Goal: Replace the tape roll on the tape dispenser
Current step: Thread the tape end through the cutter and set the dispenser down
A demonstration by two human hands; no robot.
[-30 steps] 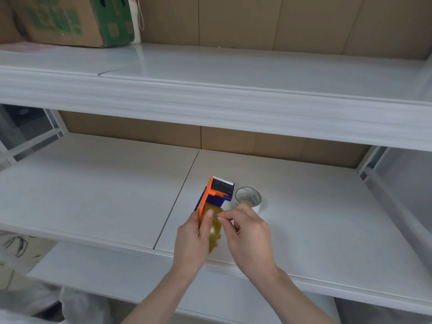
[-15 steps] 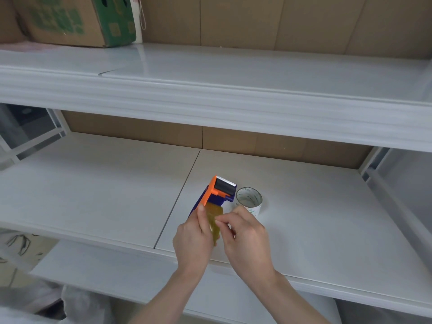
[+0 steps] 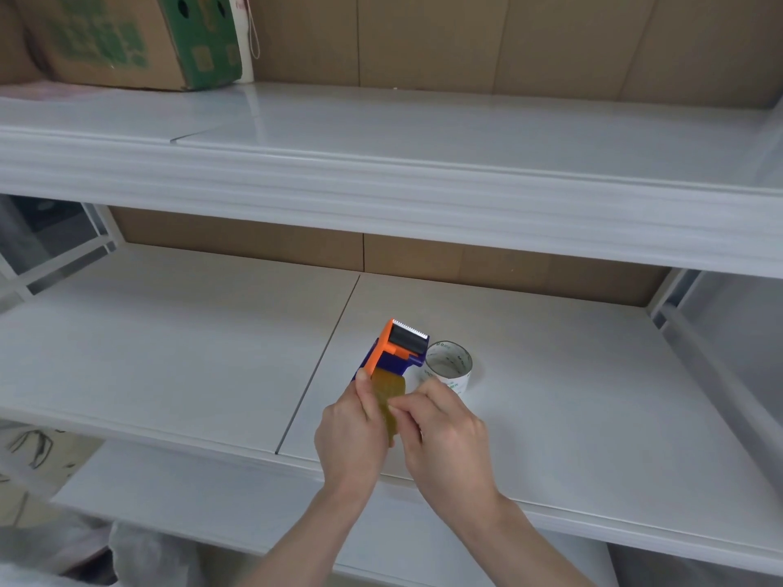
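Note:
An orange and blue tape dispenser [image 3: 396, 351] with a black roller and a toothed blade is held above the white middle shelf [image 3: 572, 387]. A yellowish tape roll [image 3: 387, 394] sits in its lower part. My left hand [image 3: 349, 438] grips the dispenser's left side, thumb along the orange plate. My right hand [image 3: 445, 434] pinches the tape roll's edge from the right. An empty white cardboard tape core [image 3: 449, 366] stands on the shelf just right of the dispenser, behind my right hand.
A cardboard box [image 3: 127, 40] with green print sits at the left of the upper shelf [image 3: 423, 133]. Brown board backs the shelves. A lower shelf [image 3: 212, 502] lies beneath my arms, with plastic-wrapped items [image 3: 51, 557] at the bottom left.
Both hands and the dispenser have drifted slightly lower and nearer the shelf. My right fingers have shifted along the tape roll's edge. The white core has not moved.

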